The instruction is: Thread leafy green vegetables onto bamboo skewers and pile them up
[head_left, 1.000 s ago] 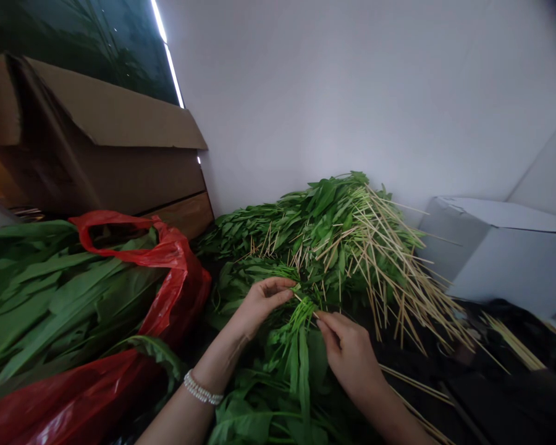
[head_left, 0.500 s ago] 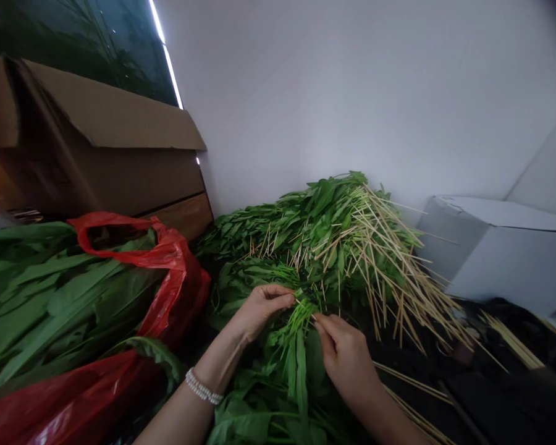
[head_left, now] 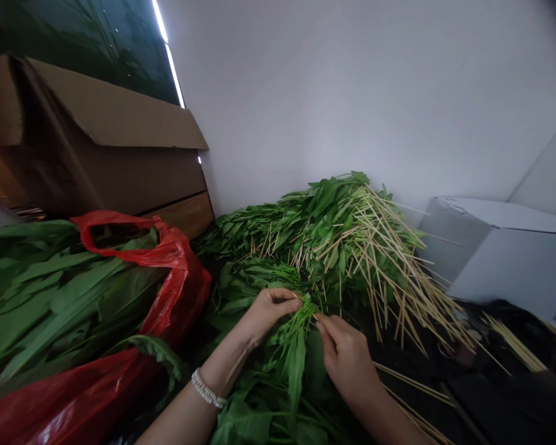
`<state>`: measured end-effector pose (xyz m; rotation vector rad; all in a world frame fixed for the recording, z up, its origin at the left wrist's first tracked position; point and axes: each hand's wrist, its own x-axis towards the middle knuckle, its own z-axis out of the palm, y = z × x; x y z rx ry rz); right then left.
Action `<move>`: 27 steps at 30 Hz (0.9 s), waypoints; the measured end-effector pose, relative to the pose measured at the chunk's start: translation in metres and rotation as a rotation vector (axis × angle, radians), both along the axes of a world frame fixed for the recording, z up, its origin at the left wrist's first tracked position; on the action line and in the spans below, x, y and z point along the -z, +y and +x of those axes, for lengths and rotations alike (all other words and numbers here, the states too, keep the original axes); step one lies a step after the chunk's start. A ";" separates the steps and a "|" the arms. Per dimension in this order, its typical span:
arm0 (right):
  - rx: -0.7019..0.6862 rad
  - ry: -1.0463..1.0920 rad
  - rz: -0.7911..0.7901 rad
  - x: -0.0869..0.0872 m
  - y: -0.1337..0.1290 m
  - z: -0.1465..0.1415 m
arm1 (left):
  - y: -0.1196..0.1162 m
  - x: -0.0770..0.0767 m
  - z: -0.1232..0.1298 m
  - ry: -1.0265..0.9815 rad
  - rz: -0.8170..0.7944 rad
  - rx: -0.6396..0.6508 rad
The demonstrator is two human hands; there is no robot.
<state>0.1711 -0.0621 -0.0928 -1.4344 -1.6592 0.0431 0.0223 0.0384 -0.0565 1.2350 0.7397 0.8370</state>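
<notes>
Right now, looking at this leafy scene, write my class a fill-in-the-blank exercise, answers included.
The plastic bag is coloured ____.
The bracelet is on the person's ____ arm.
The open box is made of ____.
The stems between the left hand and right hand are ____.
Answers: red; left; cardboard; green.

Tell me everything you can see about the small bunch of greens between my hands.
The small bunch of greens has slim, fresh-looking bright stems gathered at the top and long, narrow leaves drooping toward the bottom of the view. Your left hand pinches at its gathered end; your right hand, opposite, pinches what looks like a thin stick's tip. Whether that stick runs through the bunch can't be seen. Broader, darker leaves lie below.
</notes>
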 end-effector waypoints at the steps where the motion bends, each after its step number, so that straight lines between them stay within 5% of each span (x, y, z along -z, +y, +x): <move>1: -0.001 -0.002 0.004 0.001 0.000 0.000 | -0.001 -0.001 0.000 0.003 0.003 -0.004; 8: 0.049 -0.069 0.052 -0.008 -0.001 0.008 | 0.004 -0.006 -0.006 -0.006 0.076 0.039; 12: 0.093 -0.012 0.087 -0.021 -0.008 0.016 | 0.016 -0.009 -0.015 0.062 0.193 -0.138; 19: -0.222 -0.183 0.171 -0.031 -0.019 0.008 | 0.025 -0.001 -0.021 0.378 0.511 -0.185; 27: -0.274 -0.451 0.151 -0.016 -0.022 -0.015 | 0.021 0.009 -0.024 0.954 0.933 -0.150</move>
